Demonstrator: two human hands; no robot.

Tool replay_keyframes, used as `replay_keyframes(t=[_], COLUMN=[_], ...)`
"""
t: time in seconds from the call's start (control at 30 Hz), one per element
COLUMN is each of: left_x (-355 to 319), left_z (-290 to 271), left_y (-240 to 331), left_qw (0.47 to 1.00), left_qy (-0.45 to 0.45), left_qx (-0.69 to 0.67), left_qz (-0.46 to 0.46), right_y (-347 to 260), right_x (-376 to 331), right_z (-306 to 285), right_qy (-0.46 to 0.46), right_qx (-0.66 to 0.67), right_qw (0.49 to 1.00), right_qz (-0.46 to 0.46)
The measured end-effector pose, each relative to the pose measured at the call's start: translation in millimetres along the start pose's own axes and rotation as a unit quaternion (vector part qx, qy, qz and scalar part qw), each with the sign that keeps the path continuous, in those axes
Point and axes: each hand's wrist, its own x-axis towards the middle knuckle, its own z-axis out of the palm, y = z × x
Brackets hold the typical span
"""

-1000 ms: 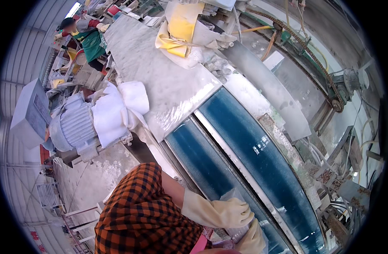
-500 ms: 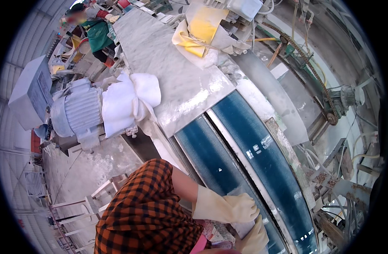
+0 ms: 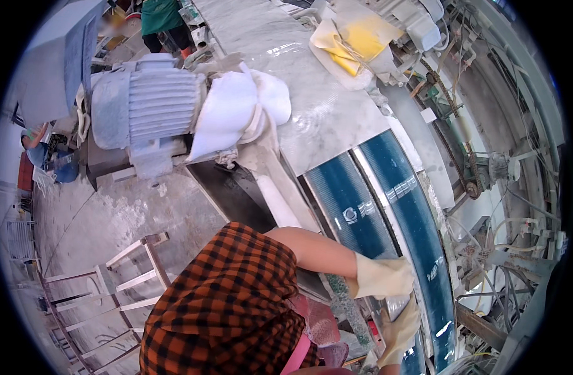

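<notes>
Both my hands wear cream rubber gloves. My left hand [image 3: 386, 277], at the end of an orange-and-black checked sleeve, is bent over the near part of the blue ribbed belts [image 3: 399, 181]. Below it my right hand [image 3: 400, 331] closes around the near side of a pale, flat piece [image 3: 396, 306]. The piece sits between the two gloves, which hide most of it, so its kind is unclear. My left fingers curl down toward its far side. Beyond the hands, a large grey-white marbled slab [image 3: 324, 119] lies across the far end of the belts.
A dusty motor [image 3: 152, 103] wrapped in white cloth juts in at the left. Metal frames [image 3: 130, 275] stand on the floor. Yellow cloth or sheet [image 3: 355, 44] lies on the slab's far edge. A chain [image 3: 446, 100] and hoses run along the right. Two other people are at the far left.
The view has shifted, so the motor and slab look larger and farther right. Both gloves still hold the pale piece together, farther right in view. A second person has come into view at the left.
</notes>
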Motion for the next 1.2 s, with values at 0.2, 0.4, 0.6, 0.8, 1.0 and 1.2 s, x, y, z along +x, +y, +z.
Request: replay_keyframes(t=[0.2,0.4,0.6,0.8,1.0,1.2], left_x=[10.1,6.9,5.3,10.3,12.0,16.9], left_z=[4.6,-9.3,-21.5,-27.8,-14.8,4.5], left_y=[6.9,5.2,21.5,23.9,22.4,18.2], left_qw=[0.998,0.991,0.986,0.981,0.985,0.988], left_qy=[-0.019,-0.088,-0.106,-0.162,-0.132,-0.11], left_qx=[0.066,0.104,0.13,0.101,0.107,0.104], left_qz=[0.017,-0.011,0.007,-0.017,-0.013,-0.025], right_y=[17.4,-5.9,16.0,-21.0,-11.5,-5.1], right_x=[-9.6,0.6,-5.1,-11.7,-10.4,-6.9], right_z=[10.2,7.1,24.9,-3.2,2.5,-0.1], right_qy=[0.051,0.067,0.135,0.094,0.107,0.017], right_qx=[-0.024,-0.013,0.016,0.08,0.076,0.07], right_qw=[0.998,0.997,0.986,0.989,0.99,0.997], right_qz=[-0.016,-0.04,-0.099,-0.078,-0.059,0.022])
